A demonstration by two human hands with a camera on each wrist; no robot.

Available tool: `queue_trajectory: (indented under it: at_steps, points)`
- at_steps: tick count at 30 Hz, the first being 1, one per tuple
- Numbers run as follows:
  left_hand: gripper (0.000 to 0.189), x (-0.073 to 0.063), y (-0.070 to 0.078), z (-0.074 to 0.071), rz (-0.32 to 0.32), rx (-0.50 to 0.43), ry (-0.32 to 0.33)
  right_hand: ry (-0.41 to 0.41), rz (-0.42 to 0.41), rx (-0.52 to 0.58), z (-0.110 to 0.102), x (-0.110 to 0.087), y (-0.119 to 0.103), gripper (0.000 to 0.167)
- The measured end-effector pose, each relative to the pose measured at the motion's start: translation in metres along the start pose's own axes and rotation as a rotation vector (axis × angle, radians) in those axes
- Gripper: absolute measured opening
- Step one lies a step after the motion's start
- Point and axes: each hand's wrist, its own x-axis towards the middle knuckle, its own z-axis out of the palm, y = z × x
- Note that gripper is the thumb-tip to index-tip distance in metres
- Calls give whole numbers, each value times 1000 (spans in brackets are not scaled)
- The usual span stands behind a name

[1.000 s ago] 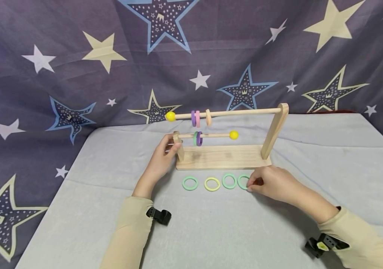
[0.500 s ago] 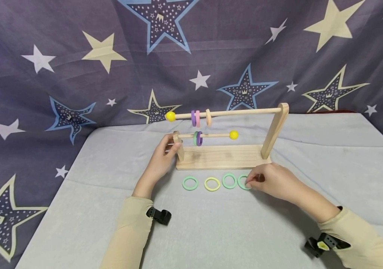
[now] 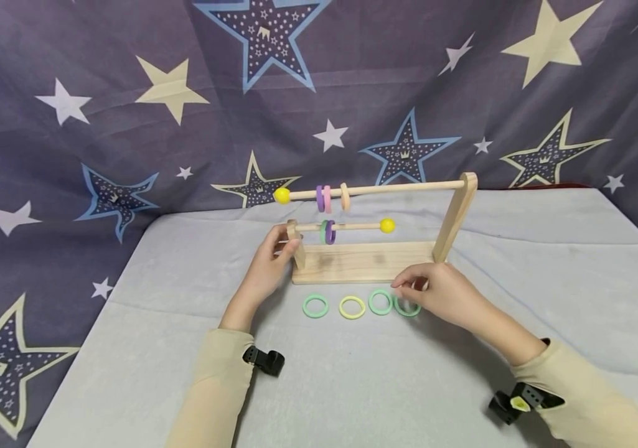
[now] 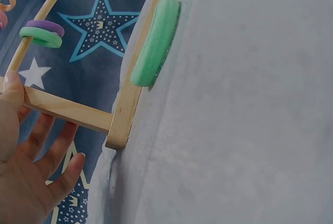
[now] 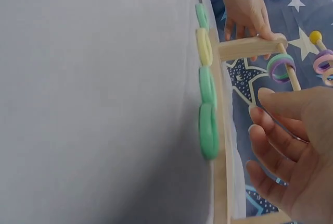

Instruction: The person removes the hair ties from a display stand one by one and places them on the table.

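Observation:
A wooden ring stand (image 3: 366, 262) has two dowels with yellow ball ends. My left hand (image 3: 265, 267) holds its short left post, thumb in front and fingers behind. A row of rings lies before the base: green (image 3: 304, 306), yellow (image 3: 352, 317), green (image 3: 380, 313) and, at the right end, another green ring (image 3: 406, 315). Over that last ring hovers my right hand (image 3: 444, 292), which partly covers it. In the right wrist view, its fingers (image 5: 270, 153) are loosely bent, with nothing between them and the thumb.
Purple (image 3: 320, 199), pink (image 3: 327, 199) and peach (image 3: 345, 197) rings hang on the upper dowel. The lower dowel carries a green ring (image 3: 323, 232) and a purple ring (image 3: 330, 232). A tall post (image 3: 454, 218) rises at right. Behind the grey-covered table (image 3: 352, 386) hangs a star-patterned cloth (image 3: 212, 137).
My right hand has moved left and up, from the right edge of the last green ring to above it. That ring stays in place. My left hand keeps its hold on the post.

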Motion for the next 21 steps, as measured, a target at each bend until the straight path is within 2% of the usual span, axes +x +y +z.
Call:
queue_trajectory:
  at_steps: [7,15,21]
  points:
    - [37,0,0,1,0,-3,5,38,20,86,12,13,-9,5]
    - [38,1,0,1,8,-5,5,117,-7,183,25,30,-24,6]
    - [38,1,-1,1,17,-1,3,143,23,257,33,40,-34,12]
